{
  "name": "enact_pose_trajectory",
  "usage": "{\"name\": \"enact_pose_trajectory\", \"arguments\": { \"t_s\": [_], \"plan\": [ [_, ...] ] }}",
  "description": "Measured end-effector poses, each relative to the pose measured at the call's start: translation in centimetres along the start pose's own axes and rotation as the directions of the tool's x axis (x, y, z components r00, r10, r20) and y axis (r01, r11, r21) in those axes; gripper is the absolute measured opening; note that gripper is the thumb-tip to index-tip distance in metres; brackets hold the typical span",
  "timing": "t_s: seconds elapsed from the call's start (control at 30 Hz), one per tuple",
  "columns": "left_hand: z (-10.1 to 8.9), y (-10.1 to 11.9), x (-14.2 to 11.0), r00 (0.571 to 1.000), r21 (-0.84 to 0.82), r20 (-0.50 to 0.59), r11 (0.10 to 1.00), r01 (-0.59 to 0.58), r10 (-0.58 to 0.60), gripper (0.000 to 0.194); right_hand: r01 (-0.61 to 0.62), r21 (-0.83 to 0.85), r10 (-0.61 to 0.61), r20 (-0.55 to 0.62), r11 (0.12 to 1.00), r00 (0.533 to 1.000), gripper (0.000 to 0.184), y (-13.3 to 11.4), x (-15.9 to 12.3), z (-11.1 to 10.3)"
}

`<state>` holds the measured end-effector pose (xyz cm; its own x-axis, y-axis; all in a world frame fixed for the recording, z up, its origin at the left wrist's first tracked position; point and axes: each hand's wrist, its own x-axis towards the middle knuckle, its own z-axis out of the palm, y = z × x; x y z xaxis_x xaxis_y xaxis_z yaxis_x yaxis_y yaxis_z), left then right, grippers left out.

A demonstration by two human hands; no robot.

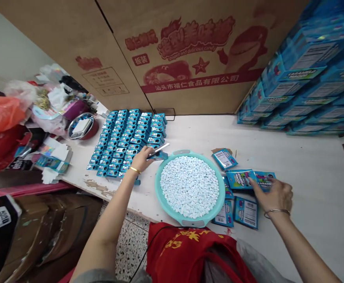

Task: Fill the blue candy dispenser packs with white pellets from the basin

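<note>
Near the rim of a turquoise basin [222, 202] full of small pale-blue candies [191, 186], my left hand [142, 158] grips a small blue box [160, 155] with a thin pale flap or strip above it. Beyond and left of it stand rows of small blue boxes [121, 143], many with a dark round hole and some showing pale candies. My right hand [275, 196] is over a loose group of flat blue candy boxes right of the basin. Thumb and fingers span one flat candy box [265, 179]; a second flat candy box [238, 179] lies against the thumb.
Large brown cartons [189, 90] wall off the table's back. Wrapped blue boxes [304, 86] are stacked at the back right. A red bowl [91, 131] holding a white device, plastic bags [3, 114] and paper scraps crowd the left. Brown cartons [50, 232] stand below, left.
</note>
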<state>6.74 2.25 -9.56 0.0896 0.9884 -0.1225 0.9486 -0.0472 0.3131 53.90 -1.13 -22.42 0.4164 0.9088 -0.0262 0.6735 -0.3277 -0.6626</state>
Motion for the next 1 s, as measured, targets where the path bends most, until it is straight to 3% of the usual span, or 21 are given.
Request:
{"name": "enact_pose_trajectory", "arguments": {
  "t_s": [0.1, 0.17, 0.23, 0.3, 0.43, 0.5, 0.57, 0.63, 0.7, 0.77, 0.83, 0.9, 1.0],
  "plan": [
    [1.1, -4.2, 1.4, 0.992, 0.111, 0.05, 0.988, 0.11, -0.116, 0.032, -0.199, -0.065, 0.205, 0.096, 0.978, 0.974, 0.07, 2.5, 0.5, 0.5],
    [2.1, -5.8, 2.3, 0.983, 0.169, 0.114, 0.978, 0.12, -0.141, 0.032, -0.248, -0.055, 0.253, 0.125, 0.967, 0.96, 0.067, 2.9, 0.3, 1.3],
    [3.1, -6.7, 2.9, 0.977, 0.185, 0.158, 0.977, 0.11, -0.14, 0.033, -0.223, -0.018, 0.223, 0.118, 0.975, 0.968, 0.062, 2.7, 0.2, 2.2],
    [4.0, -7.1, 3.2, 0.981, 0.163, 0.137, 0.98, 0.117, -0.14, 0.037, -0.15, 0.023, 0.147, 0.093, 0.988, 0.985, 0.057, 2.1, 0.1, 2.9],
    [5.0, -6.6, 2.1, 0.985, 0.104, -0.052, 0.98, 0.17, -0.165, 0.06, -0.056, 0.124, 0.052, 0.043, 0.991, 0.998, 0.05, 0.6, -0.2, 3.0],
    [4.8, -5.4, 0.7, 0.981, 0.076, -0.104, 0.983, 0.17, -0.162, 0.053, -0.015, 0.208, 0.015, 0.003, 0.978, 1.0, 0.046, -0.4, -0.6, 2.4],
    [4.4, -3.7, -1.5, 0.993, 0.041, -0.058, 0.994, 0.106, -0.104, 0.036, 0.031, 0.349, -0.013, -0.053, 0.937, 0.999, 0.044, -1.5, -1.0, 1.5],
    [4.2, -1.5, -4.2, 0.997, 0.002, 0.079, 1.0, 0.007, -0.007, 0.03, 0.027, 0.534, 0.014, -0.073, 0.845, 0.997, 0.054, -2.6, -1.2, 0.3],
    [4.6, 0.9, -6.9, 0.965, -0.009, 0.257, 0.998, -0.055, 0.056, 0.028, -0.051, 0.696, 0.109, -0.039, 0.717, 0.993, 0.066, -3.5, -1.4, -0.8],
    [6.0, 3.5, -9.2, 0.904, 0.035, 0.424, 0.997, -0.066, 0.045, 0.024, -0.175, 0.797, 0.197, 0.071, 0.578, 0.978, 0.06, -4.1, -1.5, -1.9],
    [8.3, 5.9, -10.4, 0.855, 0.097, 0.517, 0.995, -0.03, -0.024, 0.017, -0.321, 0.837, 0.212, 0.251, 0.443, 0.945, 0.048, -4.3, -1.7, -2.9],
    [11.1, 8.2, -10.5, 0.847, 0.116, 0.523, 0.992, 0.039, -0.094, 0.016, -0.458, 0.812, 0.159, 0.43, 0.362, 0.889, 0.042, -4.1, -2.1, -3.5],
    [14.7, 10.8, -9.3, 0.873, 0.069, 0.472, 0.993, 0.1, -0.121, 0.016, -0.585, 0.739, 0.129, 0.579, 0.333, 0.805, 0.041, -3.6, -3.4, -3.7]
  ]
}}
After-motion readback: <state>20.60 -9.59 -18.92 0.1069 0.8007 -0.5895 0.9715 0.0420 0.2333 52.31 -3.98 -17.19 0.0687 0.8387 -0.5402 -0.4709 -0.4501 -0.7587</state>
